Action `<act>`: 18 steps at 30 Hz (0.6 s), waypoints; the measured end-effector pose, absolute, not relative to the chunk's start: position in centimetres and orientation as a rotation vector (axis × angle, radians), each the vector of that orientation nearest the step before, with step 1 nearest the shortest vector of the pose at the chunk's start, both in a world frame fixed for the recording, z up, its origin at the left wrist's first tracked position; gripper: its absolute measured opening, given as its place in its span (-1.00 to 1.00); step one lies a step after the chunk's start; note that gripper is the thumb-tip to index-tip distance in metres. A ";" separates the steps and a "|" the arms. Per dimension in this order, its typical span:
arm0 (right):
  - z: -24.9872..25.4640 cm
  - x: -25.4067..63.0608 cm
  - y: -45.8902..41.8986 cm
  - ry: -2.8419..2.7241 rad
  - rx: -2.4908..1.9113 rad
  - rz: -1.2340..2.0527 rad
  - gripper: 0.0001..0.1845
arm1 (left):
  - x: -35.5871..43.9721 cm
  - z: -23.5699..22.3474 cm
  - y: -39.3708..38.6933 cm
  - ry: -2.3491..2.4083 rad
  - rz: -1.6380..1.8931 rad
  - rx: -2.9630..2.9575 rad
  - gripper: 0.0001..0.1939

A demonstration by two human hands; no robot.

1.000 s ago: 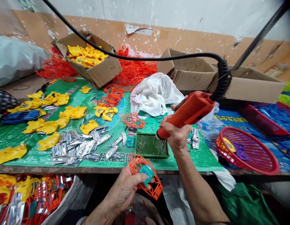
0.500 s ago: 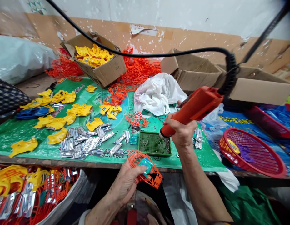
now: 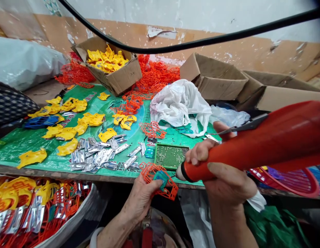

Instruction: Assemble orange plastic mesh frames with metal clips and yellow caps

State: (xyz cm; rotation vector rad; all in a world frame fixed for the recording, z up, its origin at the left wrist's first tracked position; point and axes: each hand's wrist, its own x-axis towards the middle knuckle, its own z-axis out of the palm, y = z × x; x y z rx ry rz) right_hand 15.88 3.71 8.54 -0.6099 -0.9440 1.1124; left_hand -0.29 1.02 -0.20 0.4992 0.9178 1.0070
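My left hand (image 3: 141, 196) grips an orange plastic frame (image 3: 158, 179) with a small teal piece seated in it, held just below the table's front edge. My right hand (image 3: 222, 175) is wrapped around a large orange electric screwdriver (image 3: 255, 146), its black cable arching overhead. The tool's tip points at the teal piece and sits right beside it. A green perforated tray (image 3: 170, 156) with small screws lies on the green mat just behind the frame.
Silver foil strips (image 3: 100, 156) and yellow plastic parts (image 3: 69, 132) litter the green mat (image 3: 25, 144). A cardboard box of yellow parts (image 3: 108, 67), orange frames (image 3: 155, 74), a white bag (image 3: 178, 101) and empty boxes (image 3: 214, 77) stand behind. A red basket (image 3: 291, 177) is at right; a bag of assembled pieces (image 3: 33, 210) at lower left.
My right hand brought the screwdriver from the green screw tray down and toward me, to the teal piece in the orange frame. My left hand kept holding the frame.
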 end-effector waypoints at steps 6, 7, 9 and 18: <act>8.3 15.4 3.5 -0.936 -0.592 1.136 -0.48 | -0.2 -0.4 1.0 0.945 1.029 0.511 -0.71; 8.3 15.3 3.5 -0.937 -0.596 1.139 -0.44 | -0.2 -0.4 1.0 0.949 1.032 0.509 -0.71; 8.3 15.3 3.6 -0.941 -0.608 1.144 -0.41 | -0.1 -0.4 1.0 0.947 1.041 0.508 -0.71; 7.7 15.1 3.8 -0.944 -0.638 1.138 -0.36 | -0.1 0.1 1.0 0.956 1.051 0.490 -0.72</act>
